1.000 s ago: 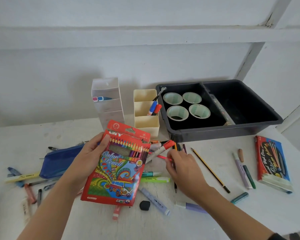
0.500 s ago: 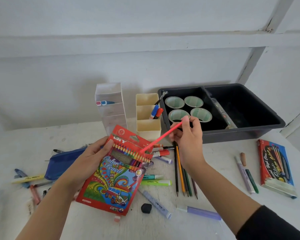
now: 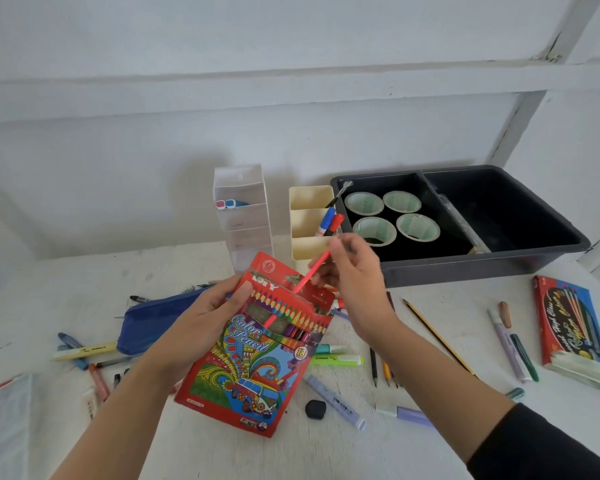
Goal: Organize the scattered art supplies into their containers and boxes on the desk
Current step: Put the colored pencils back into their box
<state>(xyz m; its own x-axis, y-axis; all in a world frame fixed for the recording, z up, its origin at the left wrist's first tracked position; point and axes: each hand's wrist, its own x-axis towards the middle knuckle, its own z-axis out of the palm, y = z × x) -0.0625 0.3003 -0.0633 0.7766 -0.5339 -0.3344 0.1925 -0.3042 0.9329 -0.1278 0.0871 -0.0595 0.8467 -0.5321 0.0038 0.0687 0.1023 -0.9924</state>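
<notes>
On the near part of the white desk (image 3: 326, 452) lie a black eraser (image 3: 315, 409) and a lilac marker (image 3: 336, 401), among other loose pens. Just beyond them the left hand (image 3: 201, 320) grips the red Color Pencil box (image 3: 257, 358) by its left edge, thumb across the front, holding it tilted with its opened top away from the camera. The right hand (image 3: 355, 275) pinches the upper end of a pink pencil (image 3: 314, 268) whose lower part sits inside the box's open top (it shows through the window). Left of the box lies a blue pencil case (image 3: 153, 320); far right, a second pencil box (image 3: 568, 327) lies flat. Farther back stand a cream tiered holder (image 3: 309, 223) with a blue and a red marker, a clear tiered holder (image 3: 243, 216) beside it, and a dark grey bin (image 3: 499, 265) with four tape rolls (image 3: 374, 230) in its left compartment.
</notes>
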